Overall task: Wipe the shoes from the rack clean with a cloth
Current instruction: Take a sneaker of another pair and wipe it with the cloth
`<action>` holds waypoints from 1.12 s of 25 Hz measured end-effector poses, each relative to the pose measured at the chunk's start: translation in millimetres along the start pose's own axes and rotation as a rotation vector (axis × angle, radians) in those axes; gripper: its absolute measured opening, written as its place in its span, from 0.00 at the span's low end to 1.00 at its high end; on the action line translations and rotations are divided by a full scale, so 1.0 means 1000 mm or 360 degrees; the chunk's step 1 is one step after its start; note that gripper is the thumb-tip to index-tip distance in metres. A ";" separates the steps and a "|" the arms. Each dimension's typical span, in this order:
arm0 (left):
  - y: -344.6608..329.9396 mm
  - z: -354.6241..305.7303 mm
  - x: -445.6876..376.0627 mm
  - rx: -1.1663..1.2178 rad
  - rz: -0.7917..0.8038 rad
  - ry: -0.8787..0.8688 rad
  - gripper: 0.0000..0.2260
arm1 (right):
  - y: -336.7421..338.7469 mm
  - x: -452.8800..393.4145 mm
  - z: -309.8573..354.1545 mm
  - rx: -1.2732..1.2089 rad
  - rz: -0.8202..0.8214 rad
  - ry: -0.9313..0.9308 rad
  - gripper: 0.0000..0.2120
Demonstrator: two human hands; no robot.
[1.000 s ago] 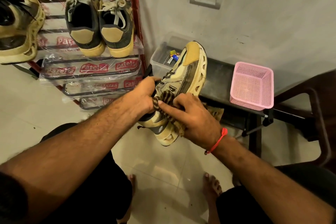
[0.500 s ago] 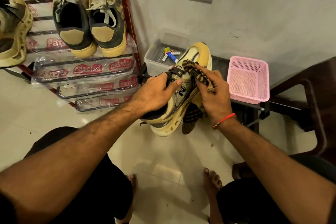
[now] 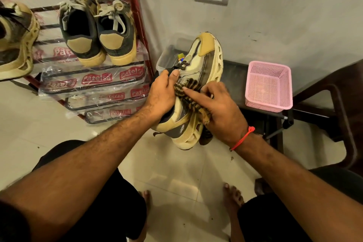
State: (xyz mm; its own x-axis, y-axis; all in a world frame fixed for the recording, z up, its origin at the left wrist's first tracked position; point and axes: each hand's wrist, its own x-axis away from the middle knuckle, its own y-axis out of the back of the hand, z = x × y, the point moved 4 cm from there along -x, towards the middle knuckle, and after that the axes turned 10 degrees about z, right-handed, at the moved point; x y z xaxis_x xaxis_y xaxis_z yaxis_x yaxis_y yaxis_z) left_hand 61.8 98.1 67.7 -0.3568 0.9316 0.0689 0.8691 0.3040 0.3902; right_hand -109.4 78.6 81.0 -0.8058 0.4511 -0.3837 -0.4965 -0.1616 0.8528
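Note:
A cream and grey sneaker (image 3: 204,61) with a chunky yellowed sole is held toe-up in front of me. My left hand (image 3: 161,94) grips it at the collar and tongue. My right hand (image 3: 220,110) holds a brown striped cloth (image 3: 188,94) and presses it against the shoe's side, index finger stretched out along the cloth. The red shoe rack (image 3: 137,25) at the upper left carries a dark pair with tan heels (image 3: 98,35) and a matching cream sneaker (image 3: 15,45) at the far left.
A pink mesh basket (image 3: 269,86) sits on a dark low bench (image 3: 235,76) against the wall. A clear plastic box (image 3: 167,59) with small items stands behind the held shoe. A dark chair (image 3: 343,104) is at right. My bare feet rest on the tiled floor (image 3: 176,173).
My right hand with the cloth moved from the shoe's toe area down to its mid side. The shoe now points more upright, and the view shifted slightly.

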 end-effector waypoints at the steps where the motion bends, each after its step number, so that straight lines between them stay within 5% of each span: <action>1: 0.002 0.001 -0.001 0.0093 0.0000 0.0051 0.19 | 0.001 0.001 -0.003 0.0159 0.0038 0.0052 0.24; 3: 0.002 0.001 -0.002 0.0152 0.0047 0.0093 0.18 | 0.013 -0.003 -0.027 0.0350 -0.0009 -0.0056 0.28; 6: -0.005 0.003 0.001 0.0138 0.0121 0.0099 0.18 | 0.022 -0.006 -0.042 0.0136 -0.0125 -0.0358 0.25; 11: 0.003 0.008 -0.003 0.0637 0.0028 0.0292 0.12 | -0.004 0.004 0.004 0.0236 0.0057 0.0090 0.26; 14: 0.006 0.012 -0.004 0.0715 -0.0007 0.0390 0.11 | 0.018 -0.006 -0.035 -0.0038 -0.0099 -0.0335 0.24; 19: 0.009 0.010 -0.006 0.0742 0.0068 0.0432 0.13 | -0.006 0.003 0.020 0.0012 0.0158 0.0282 0.19; 23: 0.007 0.008 -0.001 0.0711 0.0154 0.0459 0.13 | 0.017 -0.008 -0.024 -0.0110 -0.0051 -0.0218 0.21; 26: 0.007 0.008 0.000 0.0690 0.0127 0.0488 0.13 | -0.007 0.005 0.027 -0.0024 0.0159 0.0257 0.18; 28: 0.007 0.005 -0.001 0.0675 0.0147 0.0434 0.14 | -0.003 0.002 0.017 0.0066 0.0219 0.0312 0.20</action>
State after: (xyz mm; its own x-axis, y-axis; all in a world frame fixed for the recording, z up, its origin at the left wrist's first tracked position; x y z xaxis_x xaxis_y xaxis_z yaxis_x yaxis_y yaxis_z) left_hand 69.6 100.6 65.7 -0.2993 0.8897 0.3448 0.9436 0.3297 -0.0315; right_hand -104.1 94.9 83.6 -0.9142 0.2478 -0.3208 -0.3673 -0.1718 0.9141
